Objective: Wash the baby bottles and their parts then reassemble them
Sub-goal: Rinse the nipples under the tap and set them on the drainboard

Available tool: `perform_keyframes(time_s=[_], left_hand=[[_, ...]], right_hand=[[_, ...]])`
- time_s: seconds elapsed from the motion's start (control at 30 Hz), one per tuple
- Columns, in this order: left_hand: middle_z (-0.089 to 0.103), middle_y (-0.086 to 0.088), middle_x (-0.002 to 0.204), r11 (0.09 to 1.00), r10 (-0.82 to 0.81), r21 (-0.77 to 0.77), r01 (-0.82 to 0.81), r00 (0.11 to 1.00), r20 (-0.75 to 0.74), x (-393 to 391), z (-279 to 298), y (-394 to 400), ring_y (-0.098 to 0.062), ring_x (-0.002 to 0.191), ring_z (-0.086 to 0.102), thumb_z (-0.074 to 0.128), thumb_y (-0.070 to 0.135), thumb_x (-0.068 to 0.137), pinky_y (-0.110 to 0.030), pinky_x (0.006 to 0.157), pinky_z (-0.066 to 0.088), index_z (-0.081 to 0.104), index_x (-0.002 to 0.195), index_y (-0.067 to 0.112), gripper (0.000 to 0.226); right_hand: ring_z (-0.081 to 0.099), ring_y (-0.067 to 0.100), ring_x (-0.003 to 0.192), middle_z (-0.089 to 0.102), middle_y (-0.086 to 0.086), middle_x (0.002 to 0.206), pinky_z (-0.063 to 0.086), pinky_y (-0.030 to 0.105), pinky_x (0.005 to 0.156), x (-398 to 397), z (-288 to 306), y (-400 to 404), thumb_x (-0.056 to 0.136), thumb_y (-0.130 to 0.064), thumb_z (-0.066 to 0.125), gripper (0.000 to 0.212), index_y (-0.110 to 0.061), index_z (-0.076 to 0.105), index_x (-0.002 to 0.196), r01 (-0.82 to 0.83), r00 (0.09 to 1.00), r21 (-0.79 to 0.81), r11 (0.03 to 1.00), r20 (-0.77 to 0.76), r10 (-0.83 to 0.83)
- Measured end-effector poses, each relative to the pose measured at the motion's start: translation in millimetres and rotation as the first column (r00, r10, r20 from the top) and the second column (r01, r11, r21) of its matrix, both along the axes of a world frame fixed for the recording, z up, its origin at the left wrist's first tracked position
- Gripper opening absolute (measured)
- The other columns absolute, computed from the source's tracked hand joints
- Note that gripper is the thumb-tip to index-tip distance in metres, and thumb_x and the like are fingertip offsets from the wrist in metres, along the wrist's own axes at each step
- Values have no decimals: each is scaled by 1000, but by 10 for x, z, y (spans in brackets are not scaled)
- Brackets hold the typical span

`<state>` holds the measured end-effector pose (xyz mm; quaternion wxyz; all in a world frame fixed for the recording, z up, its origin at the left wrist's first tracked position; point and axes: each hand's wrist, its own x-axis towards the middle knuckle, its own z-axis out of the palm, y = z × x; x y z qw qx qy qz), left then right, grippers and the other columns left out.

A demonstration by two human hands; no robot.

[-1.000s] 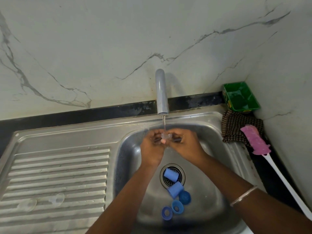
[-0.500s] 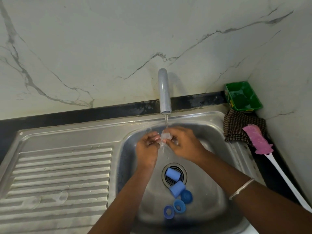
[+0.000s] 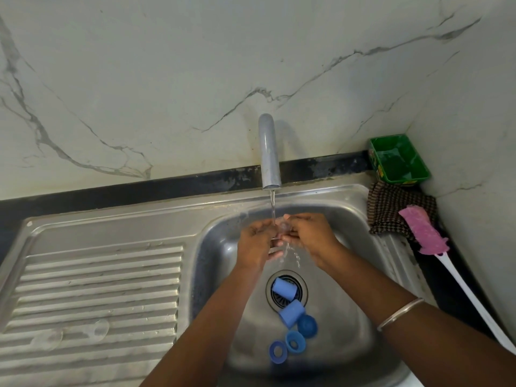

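White marble wall (image 3: 195, 65) w/ grey veins fills the back, well above the grip. Below it sits a steel sink (image 3: 351, 208), and the two hands meet over its bowl. Its ribbed drain board (image 3: 97, 289) lies far to the left of the grip, w/ two clear bottle parts (image 3: 97, 328) resting on it, hard to make out. A grey tap (image 3: 269, 152) stands right above the grip, and a thin stream of water (image 3: 273, 208) falls from it onto the fingers.

Left hand (image 3: 257, 244) & right hand (image 3: 310, 236) are curled in toward each other, touching. Between their fingertips they pinch a small clear nipple (image 3: 283, 227), right under the water. Water drips down below the grip.

Right of the grip, on the sink edge, lies a checked cloth (image 3: 391, 208). A pink bottle brush (image 3: 423, 230) w/ a white handle lies partly on it. A green tub (image 3: 399, 159) sits in the corner, up & to the right.

Below the grip, on the drain (image 3: 303, 286), lies one light blue cap (image 3: 284, 289). A 2nd light blue cap (image 3: 291, 314) is just past it, nearer the person. Beside that are a blue dome lid (image 3: 307, 326) & two blue rings (image 3: 294, 342), close together.

A thin bangle (image 3: 399, 314) is on the right forearm.
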<state>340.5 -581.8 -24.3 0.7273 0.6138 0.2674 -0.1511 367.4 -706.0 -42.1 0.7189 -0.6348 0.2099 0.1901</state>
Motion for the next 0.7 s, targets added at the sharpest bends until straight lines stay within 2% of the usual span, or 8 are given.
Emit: perform_keyframes(time_s=[0.07,0.13,0.27,0.33,0.4,0.5,0.57,0.7], left_hand=[[70,-4,79,998,19,-50,-23,997,-77,46,35,-27,-13,66,65,73,12,86,-27,63,56,67,99,9,15],[69,-4,75,992,50,-102,-67,985,-164,93,66,-31,-14,67,65,73,14,88,-26,62,58,68,99,4,15],[70,-12,79,957,79,-252,-144,965,-252,127,90,26,-16,66,66,67,28,93,-25,62,60,68,96,6,23],[71,-11,75,949,92,-273,-154,969,-228,124,91,78,-15,65,67,68,27,92,-24,61,60,69,92,7,20],[71,-8,74,941,116,-290,-172,973,-200,113,85,132,-14,63,67,72,22,86,-22,58,59,71,90,7,15],[70,-8,77,928,120,-334,-163,982,-144,79,50,197,-14,64,65,76,17,77,-21,59,58,72,92,5,20],[68,-9,77,932,119,-328,-154,985,-125,55,-7,218,-15,63,62,75,12,82,-22,58,58,71,94,4,16],[70,-9,86,964,31,-260,-59,993,-111,21,-15,121,-13,65,64,70,12,86,-25,61,57,72,104,3,20]], right_hand=[[76,22,83,77,10,87,61,31,79,7,4,-19,97,-16,63,15,-6,74,94,25,999,34,999,-35,-24],[76,19,81,77,6,84,61,32,78,12,-2,-16,96,-19,65,15,-10,76,93,19,1000,-18,1000,-20,-19],[73,8,70,76,-4,78,61,29,72,30,-17,29,93,-26,69,12,-19,78,95,-52,952,-393,918,258,165],[71,2,69,76,-8,80,60,25,71,25,5,49,91,-24,72,10,-20,78,97,-88,890,-471,878,359,282],[72,5,71,76,-8,81,61,29,72,18,32,30,90,-21,73,10,-21,78,98,-146,845,-458,877,403,352],[74,16,80,77,0,86,60,34,77,27,71,-33,91,-12,68,12,-18,78,94,-269,836,-307,913,395,380],[73,15,81,77,2,86,58,33,76,109,72,-55,92,-10,65,15,-18,77,90,-213,881,-296,931,353,314],[67,14,94,74,-3,100,53,33,88,436,149,-92,92,-21,67,16,-22,75,106,11,886,-605,796,375,272]])
